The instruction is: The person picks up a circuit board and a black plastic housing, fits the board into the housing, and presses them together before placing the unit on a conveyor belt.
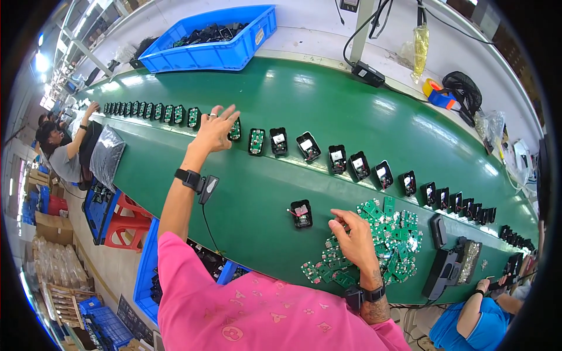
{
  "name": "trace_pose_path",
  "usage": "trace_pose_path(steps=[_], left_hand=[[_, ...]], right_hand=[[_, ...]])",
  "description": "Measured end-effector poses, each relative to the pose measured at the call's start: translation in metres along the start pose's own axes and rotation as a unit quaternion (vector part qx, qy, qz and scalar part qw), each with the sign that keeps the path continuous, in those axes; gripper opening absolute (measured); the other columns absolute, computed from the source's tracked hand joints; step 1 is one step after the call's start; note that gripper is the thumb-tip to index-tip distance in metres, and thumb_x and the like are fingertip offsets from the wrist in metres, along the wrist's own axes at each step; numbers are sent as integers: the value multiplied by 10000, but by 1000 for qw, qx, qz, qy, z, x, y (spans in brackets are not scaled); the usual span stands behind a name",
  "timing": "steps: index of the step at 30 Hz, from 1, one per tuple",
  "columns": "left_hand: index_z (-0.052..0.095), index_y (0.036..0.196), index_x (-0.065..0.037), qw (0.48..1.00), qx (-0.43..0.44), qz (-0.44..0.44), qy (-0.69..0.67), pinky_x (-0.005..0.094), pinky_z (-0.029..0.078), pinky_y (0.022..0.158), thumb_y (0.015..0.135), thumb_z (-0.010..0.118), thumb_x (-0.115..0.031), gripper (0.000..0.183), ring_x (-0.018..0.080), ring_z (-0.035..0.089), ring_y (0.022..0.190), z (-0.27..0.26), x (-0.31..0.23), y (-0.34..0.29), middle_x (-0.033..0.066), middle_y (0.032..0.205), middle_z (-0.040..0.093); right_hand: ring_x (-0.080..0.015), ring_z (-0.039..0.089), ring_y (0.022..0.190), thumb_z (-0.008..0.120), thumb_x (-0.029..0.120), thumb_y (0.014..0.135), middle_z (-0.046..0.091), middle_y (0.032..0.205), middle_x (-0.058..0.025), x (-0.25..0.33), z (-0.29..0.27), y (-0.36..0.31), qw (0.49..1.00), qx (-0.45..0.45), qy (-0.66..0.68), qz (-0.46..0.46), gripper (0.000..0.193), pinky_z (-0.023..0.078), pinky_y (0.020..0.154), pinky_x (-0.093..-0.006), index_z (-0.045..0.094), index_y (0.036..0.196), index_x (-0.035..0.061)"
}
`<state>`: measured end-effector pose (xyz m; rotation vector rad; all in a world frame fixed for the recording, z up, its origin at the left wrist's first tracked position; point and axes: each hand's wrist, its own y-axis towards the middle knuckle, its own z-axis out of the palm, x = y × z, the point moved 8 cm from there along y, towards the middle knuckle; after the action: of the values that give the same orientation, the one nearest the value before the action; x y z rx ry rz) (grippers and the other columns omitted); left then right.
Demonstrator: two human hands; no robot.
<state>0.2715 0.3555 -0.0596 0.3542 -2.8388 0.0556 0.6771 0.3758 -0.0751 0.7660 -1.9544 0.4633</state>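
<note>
My left hand [215,132] reaches out over the row, fingers spread, right beside a black case with a green circuit board [235,130]. Whether it touches that case I cannot tell. Bent but apart, the fingers of my right hand [353,238] hover at the left side of a loose pile of green circuit boards [401,243]; no object shows in them. Left of this hand, a single black case with red wires [301,214] lies on the green table. To the right of my left hand stand a case with a board [256,141] and a case with a white part inside [278,141].
Several black cases [338,159] line the green table [193,158]. A blue bin [199,61] of dark parts stands at the back. Right of the boards lies a black device [443,272]. A cable hangs from my left wrist. Co-workers sit at far left [61,149] and lower right [474,322].
</note>
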Motion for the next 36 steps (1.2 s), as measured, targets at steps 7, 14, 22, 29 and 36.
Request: trace_pose_path(steps=[7,14,22,29,36], left_hand=[[452,1468,-161,992,-72,72,-80,510,295,1051,648,824,-539,977,326,410,1341,-19,-62,-9,75,1459,487],[515,1404,-113,995,-84,33,-32,519,307,1021,682,818,-487,868,304,490,1264,-9,-49,-1,84,1250,637],[456,1457,-116,992,-91,60,-69,532,307,1020,659,802,-541,968,293,417,1320,-26,-85,1,48,1491,453],[579,1324,-85,983,-134,41,-119,477,349,968,689,811,-497,792,282,519,1226,-19,-100,11,85,1279,620],[566,1358,-20,726,-182,-49,-662,419,538,878,857,754,-363,636,299,647,1042,-23,-88,-48,141,1248,608]], right_hand=[[-266,640,822,748,175,845,639,961,-138,11,19,12,993,8,-102,-63,525,525,727,-367,576,1315,16],[-355,568,1026,797,205,784,547,1115,-158,32,62,12,969,99,-211,-86,843,505,866,-437,364,1496,81],[-396,552,1044,788,181,792,559,1159,-204,10,24,7,981,-1,-182,-71,760,473,907,-458,414,1426,-7],[-334,559,997,783,106,757,605,1023,-127,-3,-36,-23,972,-35,-229,-46,299,465,868,-424,679,1024,20],[-353,465,1130,825,193,726,522,1214,-134,-14,-35,-32,948,-42,-315,-22,546,404,948,-463,649,1229,72]])
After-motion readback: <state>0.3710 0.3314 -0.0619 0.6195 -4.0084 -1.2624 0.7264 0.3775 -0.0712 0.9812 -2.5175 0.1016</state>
